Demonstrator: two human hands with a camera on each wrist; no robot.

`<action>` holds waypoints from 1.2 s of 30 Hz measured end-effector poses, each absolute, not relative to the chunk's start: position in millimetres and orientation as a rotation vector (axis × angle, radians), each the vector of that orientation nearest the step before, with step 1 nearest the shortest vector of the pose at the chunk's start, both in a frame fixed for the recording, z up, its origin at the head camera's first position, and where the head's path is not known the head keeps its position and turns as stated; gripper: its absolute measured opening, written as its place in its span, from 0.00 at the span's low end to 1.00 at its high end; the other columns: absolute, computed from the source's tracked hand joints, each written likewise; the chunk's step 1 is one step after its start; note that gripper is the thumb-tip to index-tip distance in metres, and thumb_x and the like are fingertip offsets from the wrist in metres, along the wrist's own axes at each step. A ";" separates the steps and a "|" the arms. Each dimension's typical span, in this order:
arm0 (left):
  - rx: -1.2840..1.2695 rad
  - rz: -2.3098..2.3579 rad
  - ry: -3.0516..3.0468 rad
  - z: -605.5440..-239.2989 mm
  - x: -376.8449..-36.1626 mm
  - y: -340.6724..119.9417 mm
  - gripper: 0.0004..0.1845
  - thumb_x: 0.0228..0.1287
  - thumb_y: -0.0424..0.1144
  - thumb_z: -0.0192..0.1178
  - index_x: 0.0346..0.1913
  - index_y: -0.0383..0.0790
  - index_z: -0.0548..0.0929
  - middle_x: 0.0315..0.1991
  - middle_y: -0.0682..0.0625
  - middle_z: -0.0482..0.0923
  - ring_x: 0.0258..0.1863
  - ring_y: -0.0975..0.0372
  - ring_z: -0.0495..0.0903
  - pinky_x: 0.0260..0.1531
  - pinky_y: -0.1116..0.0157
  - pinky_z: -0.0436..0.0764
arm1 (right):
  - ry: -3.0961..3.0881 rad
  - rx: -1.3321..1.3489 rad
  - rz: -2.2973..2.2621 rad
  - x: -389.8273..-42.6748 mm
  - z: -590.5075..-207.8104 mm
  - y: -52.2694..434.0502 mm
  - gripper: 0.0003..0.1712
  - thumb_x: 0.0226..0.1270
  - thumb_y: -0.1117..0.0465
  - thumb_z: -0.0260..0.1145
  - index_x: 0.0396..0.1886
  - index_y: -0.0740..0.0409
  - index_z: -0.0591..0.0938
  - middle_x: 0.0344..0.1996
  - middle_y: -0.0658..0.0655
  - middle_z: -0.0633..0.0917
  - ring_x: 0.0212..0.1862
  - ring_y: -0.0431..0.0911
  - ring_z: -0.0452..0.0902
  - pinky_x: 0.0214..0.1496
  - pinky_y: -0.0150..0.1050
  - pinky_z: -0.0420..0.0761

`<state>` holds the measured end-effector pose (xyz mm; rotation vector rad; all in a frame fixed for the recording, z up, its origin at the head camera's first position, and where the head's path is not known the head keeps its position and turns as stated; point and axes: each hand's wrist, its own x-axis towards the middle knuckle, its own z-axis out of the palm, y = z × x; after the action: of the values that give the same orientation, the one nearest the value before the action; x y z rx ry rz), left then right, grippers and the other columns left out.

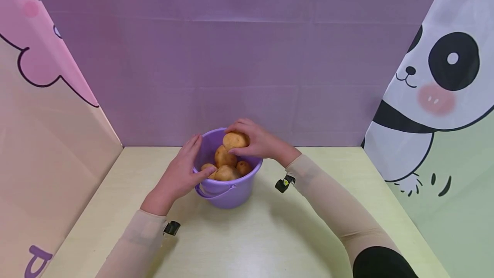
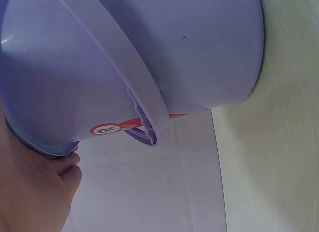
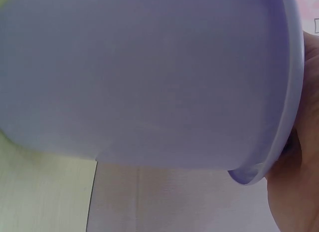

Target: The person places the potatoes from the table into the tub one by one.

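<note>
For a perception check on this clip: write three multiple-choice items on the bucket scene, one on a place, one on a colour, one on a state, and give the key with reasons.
1. Where is the potato that the right hand holds?
A. on the table beside the bucket
B. over the bucket's rim, above the other potatoes
C. against the panda panel

2. What colour is the bucket?
A. purple
B. green
C. white

3. How is the left hand placed?
A. flat on the table, apart from the bucket
B. lifting the bucket by its handle
C. against the bucket's side, thumb at the rim

Key: 1 B, the head view shows the fingers curled round it above the potatoes inside. 2 A, the wall is purple in all views. 3 C, the palm lies along the wall and the handle hangs down untouched.
</note>
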<state>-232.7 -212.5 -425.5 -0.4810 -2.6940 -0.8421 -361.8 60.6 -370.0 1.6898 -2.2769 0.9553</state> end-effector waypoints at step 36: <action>-0.512 -0.999 -2.521 -434.8 -233.3 -220.4 0.55 0.73 0.64 0.67 0.90 0.36 0.56 0.91 0.43 0.47 0.88 0.40 0.50 0.79 0.28 0.59 | -2.317 1.416 1.177 -341.6 -392.6 130.4 0.21 0.74 0.62 0.78 0.63 0.59 0.86 0.59 0.57 0.84 0.64 0.51 0.76 0.68 0.58 0.79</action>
<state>-233.3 -220.4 -434.8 -0.5123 -2.5208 -0.9989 -341.6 130.4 -392.6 1.4164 -2.3171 1.1765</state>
